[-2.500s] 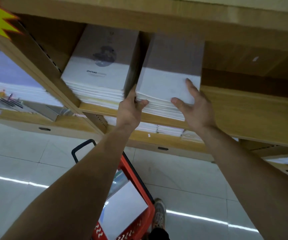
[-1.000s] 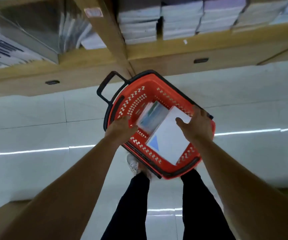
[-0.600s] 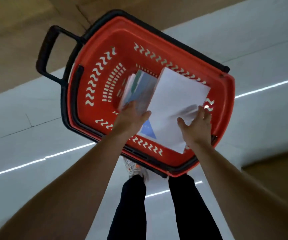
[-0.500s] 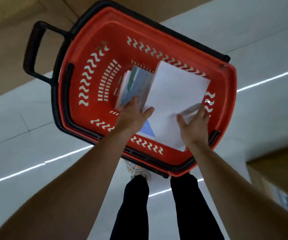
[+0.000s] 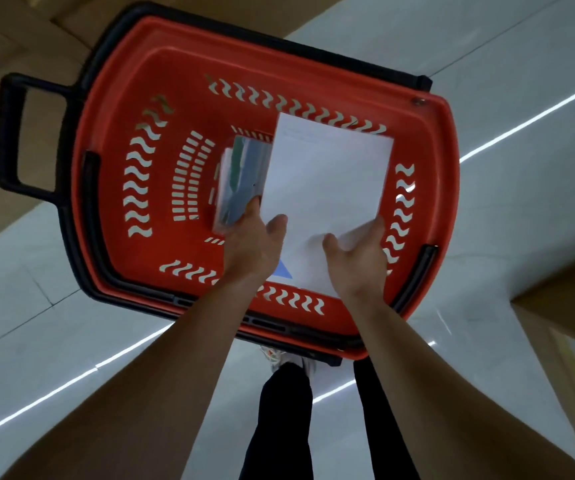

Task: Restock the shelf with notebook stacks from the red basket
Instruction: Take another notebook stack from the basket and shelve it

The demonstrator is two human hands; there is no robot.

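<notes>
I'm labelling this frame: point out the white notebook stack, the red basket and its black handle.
white notebook stack [image 5: 327, 181], head view, bare top cover.
red basket [image 5: 161, 81], head view, far-left wall.
black handle [image 5: 5, 133], head view, outer bar.

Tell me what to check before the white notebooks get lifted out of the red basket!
1. Both hands on the white notebook stack: ok. Left hand at its near left edge, right hand at its near right corner.
2. Fingers curled under the stack: cannot tell, the undersides are hidden.
3. Stack free of the green-covered books lying beside it: cannot tell; the left hand's fingers reach toward them too.
4. Nothing lying on top of the stack: ok.
5. Red basket resting on the floor: ok.
6. Room above the basket to lift: ok.
</notes>
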